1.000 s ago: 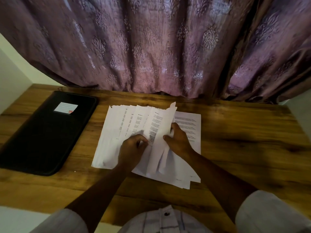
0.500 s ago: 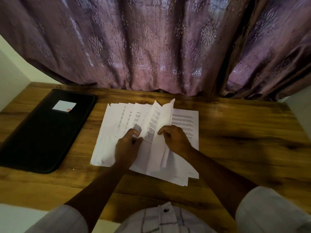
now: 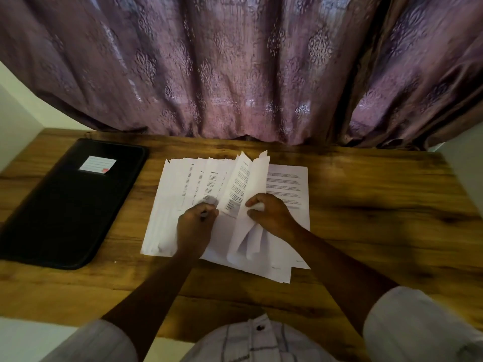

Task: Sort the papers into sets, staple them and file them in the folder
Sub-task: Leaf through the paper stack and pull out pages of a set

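Lifted higher than a second ago: two sheets (image 3: 251,178) from the middle of the papers (image 3: 167,205), now curled upright with both top corners clear of the pile. Pinched low down by the right hand (image 3: 274,216), thumb and fingers (image 3: 252,204) closed on the near edge; a second ago, spread flatter over the pile. Left hand (image 3: 194,231) little shifted, set just left of the raised sheets; fingers (image 3: 209,208) bunched, tips down on the fan. Too blurred to tell whether pinching a sheet or only pressing.

Papers fanned across the middle of the bench (image 3: 379,218), overlapping leftward, printed columns showing on the exposed strips. Bared at the right of the fan — one flat page (image 3: 287,184) of printed text, partly under the right hand.

Folder (image 3: 68,205) closed and flat at the left of the bench — black, near the papers but apart from them, white label (image 3: 97,164) at its far end. Purple patterned curtain (image 3: 235,74) hanging behind, hem down at the far edge of the bench.
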